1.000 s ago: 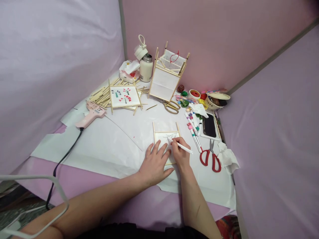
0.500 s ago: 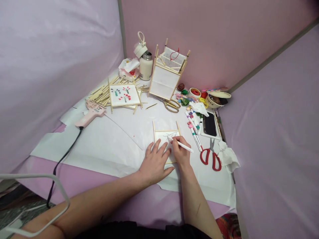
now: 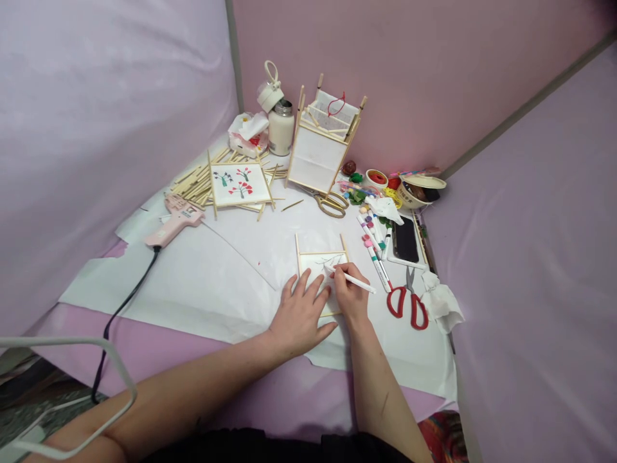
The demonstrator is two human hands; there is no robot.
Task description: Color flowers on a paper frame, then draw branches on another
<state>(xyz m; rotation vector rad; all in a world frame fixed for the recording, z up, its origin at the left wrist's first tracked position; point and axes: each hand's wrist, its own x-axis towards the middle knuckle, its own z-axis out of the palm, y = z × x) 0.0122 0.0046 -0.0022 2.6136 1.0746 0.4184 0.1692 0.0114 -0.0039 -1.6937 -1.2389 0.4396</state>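
Note:
A small wooden-stick frame with a white panel lies on the paper-covered table in front of me. Thin dark branch-like lines show on its upper part. My left hand rests flat with fingers spread over the panel's lower left. In my right hand is a white marker pen, held in a writing grip, its tip at the drawn lines. The hands cover much of the panel's lower half.
Red-handled scissors and several markers lie to the right, near a phone. A pink glue gun with a cord is at left. Behind stand a painted flower panel, a stick lantern frame and an uncapped bottle.
My right hand shows only a slight shift with the pen, whose rear end sits a little further right and lower-angled. The left hand stays in place on the panel.

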